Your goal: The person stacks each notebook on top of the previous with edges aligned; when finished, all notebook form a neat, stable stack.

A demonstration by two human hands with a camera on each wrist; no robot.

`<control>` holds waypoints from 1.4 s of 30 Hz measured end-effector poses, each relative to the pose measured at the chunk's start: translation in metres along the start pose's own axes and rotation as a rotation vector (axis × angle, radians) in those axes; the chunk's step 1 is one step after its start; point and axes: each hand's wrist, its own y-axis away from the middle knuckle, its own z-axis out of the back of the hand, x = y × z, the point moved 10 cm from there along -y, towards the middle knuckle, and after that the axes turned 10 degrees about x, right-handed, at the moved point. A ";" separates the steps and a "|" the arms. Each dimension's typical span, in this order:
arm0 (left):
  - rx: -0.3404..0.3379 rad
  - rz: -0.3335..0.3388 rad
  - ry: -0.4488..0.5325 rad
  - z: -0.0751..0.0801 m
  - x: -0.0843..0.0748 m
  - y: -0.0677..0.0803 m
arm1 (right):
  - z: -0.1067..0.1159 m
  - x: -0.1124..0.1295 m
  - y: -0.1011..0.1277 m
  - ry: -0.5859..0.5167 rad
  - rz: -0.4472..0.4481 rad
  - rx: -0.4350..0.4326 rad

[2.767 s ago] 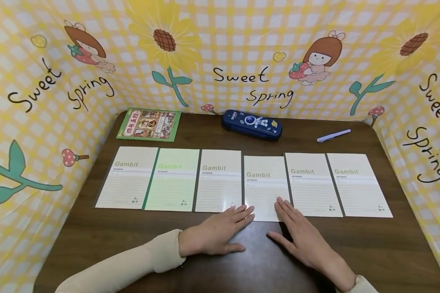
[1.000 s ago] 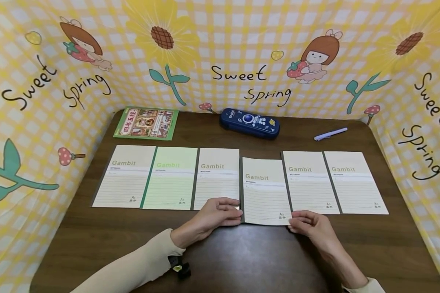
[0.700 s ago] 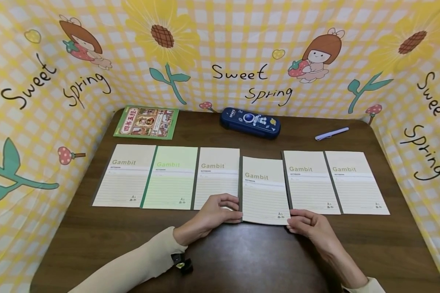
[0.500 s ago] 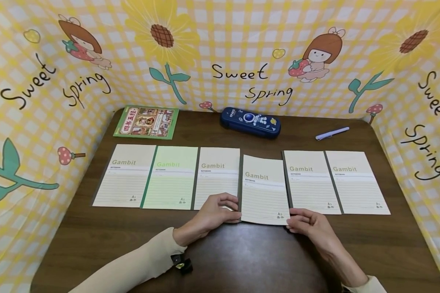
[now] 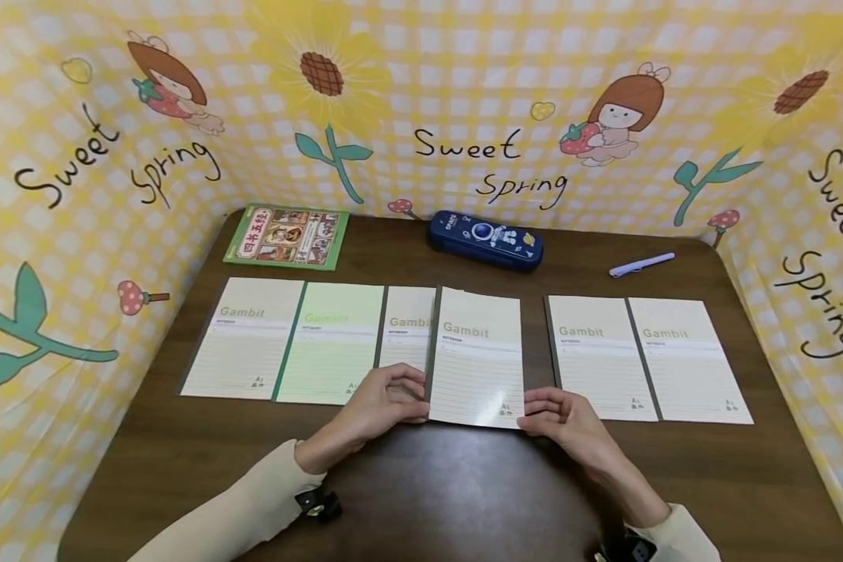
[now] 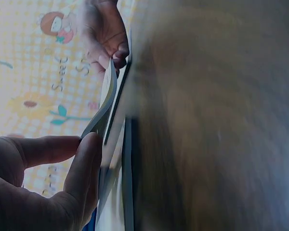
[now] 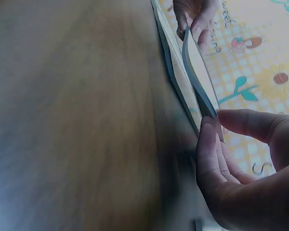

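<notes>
Left hand (image 5: pixel 382 400) pinches near-left corner of lifted notebook (image 5: pixel 476 359), fingers curled on edge. Right hand (image 5: pixel 556 414) pinches near-right corner same way. Notebook raised off table (image 5: pixel 464 492), near edge bowed per wrist views, overlapping third notebook (image 5: pixel 407 328) in row. Bare gap to its right, then two more notebooks (image 5: pixel 646 355). Pencil case (image 5: pixel 485 239), pen (image 5: pixel 641 264), green book (image 5: pixel 288 236) along far edge.
</notes>
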 end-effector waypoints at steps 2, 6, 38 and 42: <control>-0.004 -0.008 -0.032 0.006 -0.001 0.003 | -0.005 0.002 -0.005 0.014 0.003 0.006; -0.041 -0.017 -0.158 0.021 -0.003 0.009 | -0.014 0.005 -0.016 0.036 0.007 0.007; -0.283 0.045 -0.542 0.071 -0.009 0.041 | -0.049 0.021 -0.066 0.244 0.061 -0.003; -0.300 0.042 -0.565 0.072 -0.011 0.044 | -0.050 0.025 -0.066 0.285 0.082 -0.014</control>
